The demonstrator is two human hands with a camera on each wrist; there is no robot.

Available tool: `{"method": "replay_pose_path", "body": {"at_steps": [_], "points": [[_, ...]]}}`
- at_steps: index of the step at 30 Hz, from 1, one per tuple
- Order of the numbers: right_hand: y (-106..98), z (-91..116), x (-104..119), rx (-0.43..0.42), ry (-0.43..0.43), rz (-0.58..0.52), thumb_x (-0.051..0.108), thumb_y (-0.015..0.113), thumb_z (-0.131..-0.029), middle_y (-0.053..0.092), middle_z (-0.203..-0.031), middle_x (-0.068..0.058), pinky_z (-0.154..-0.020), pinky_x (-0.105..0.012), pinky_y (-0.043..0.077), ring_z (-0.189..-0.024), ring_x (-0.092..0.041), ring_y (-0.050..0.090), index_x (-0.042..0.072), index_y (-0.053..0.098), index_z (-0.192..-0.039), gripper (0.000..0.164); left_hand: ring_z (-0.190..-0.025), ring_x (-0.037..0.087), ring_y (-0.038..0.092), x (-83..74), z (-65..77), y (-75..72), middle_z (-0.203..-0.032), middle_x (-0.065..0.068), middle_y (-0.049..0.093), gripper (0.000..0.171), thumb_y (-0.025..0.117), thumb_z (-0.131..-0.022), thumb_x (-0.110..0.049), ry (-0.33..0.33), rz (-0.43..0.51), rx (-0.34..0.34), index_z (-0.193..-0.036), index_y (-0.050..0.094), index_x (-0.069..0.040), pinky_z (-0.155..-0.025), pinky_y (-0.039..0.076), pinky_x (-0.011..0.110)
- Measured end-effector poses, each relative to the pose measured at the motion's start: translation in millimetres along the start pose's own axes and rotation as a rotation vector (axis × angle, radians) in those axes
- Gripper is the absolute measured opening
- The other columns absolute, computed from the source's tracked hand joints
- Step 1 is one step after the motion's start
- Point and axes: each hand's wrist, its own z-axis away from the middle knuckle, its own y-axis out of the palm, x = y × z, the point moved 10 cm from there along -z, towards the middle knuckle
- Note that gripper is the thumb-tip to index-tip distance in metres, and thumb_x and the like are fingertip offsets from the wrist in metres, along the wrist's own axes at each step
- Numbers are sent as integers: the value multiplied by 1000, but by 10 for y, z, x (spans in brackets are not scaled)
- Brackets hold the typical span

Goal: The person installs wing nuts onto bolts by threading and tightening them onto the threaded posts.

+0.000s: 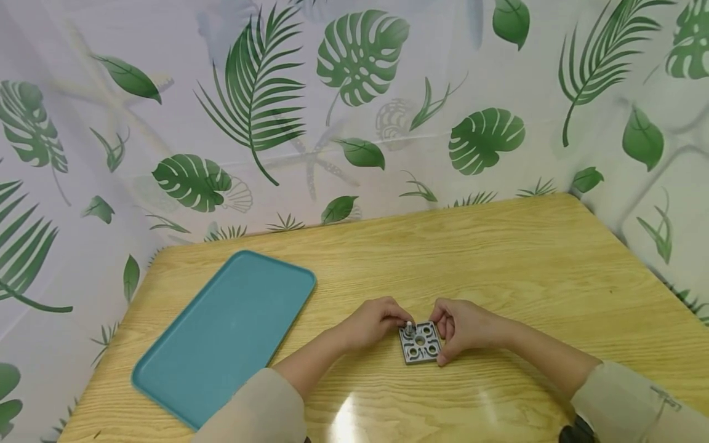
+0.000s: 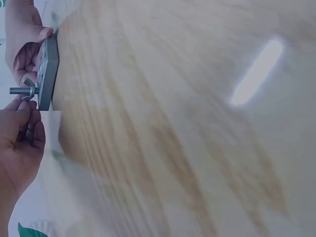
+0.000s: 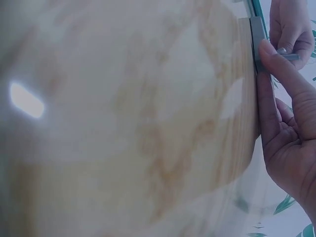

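A square grey metal plate with several round holes and curved slots lies on the table. From its far left corner a threaded bolt stands upright, with a wing nut on it close to the plate's face. My left hand pinches the wing nut with its fingertips, seen best in the left wrist view. On the opposite side, my right hand grips the plate's right edge, thumb at the near corner and fingers at the far one. The underside of the plate is hidden.
A teal rectangular tray lies to the left, partly behind my left sleeve. The wooden table runs back to a leaf-patterned cloth. A dark object shows beside my right sleeve at the near edge.
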Motion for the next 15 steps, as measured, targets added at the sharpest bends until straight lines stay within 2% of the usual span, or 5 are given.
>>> {"method": "replay_pose_path", "body": {"at_steps": [3, 5, 7, 11, 15], "points": [[-8, 4, 0, -1, 1, 2, 18, 89, -61, 58, -74, -2, -57, -21, 48, -65, -10, 54, -2, 52, -102, 59, -92, 12, 58, -26, -30, 6, -97, 3, 64, 21, 54, -95, -8, 11, -6, 26, -107, 71, -9, -82, 46, 18], [-4, 2, -3, 3, 2, -5, 17, 89, -61, 57, -75, -2, -58, -21, 48, -66, -10, 54, -2, 52, -102, 59, -94, 11, 58, -3, -25, 1, -100, 3, 64, 21, 53, -96, -9, -18, 16, 7, -109, 70, -10, -83, 46, 18], [-1, 0, -8, 4, 5, -9, 17, 89, -61, 57, -75, -2, -58, -21, 48, -66, -10, 54, -2, 52, -103, 59, -94, 11, 59, 33, 1, -21, -101, 3, 64, 22, 50, -98, -10, -59, 44, -48, -111, 68, -8, -83, 47, 19], [2, -3, -20, 3, 11, -21, 16, 89, -61, 56, -75, -3, -58, -21, 47, -66, -10, 53, -2, 52, -103, 59, -92, 13, 60, 77, 148, -86, -101, 5, 63, 23, 46, -100, -10, -151, 90, -212, -114, 64, -5, -79, 49, 22], [5, -1, -16, 6, 11, -32, 15, 89, -61, 56, -75, -3, -57, -20, 47, -66, -10, 53, -3, 52, -103, 59, -79, 10, 56, 105, 324, -49, -90, 1, 62, 19, 55, -92, -10, -248, 181, -327, -106, 65, -3, -68, 48, 21]]}}
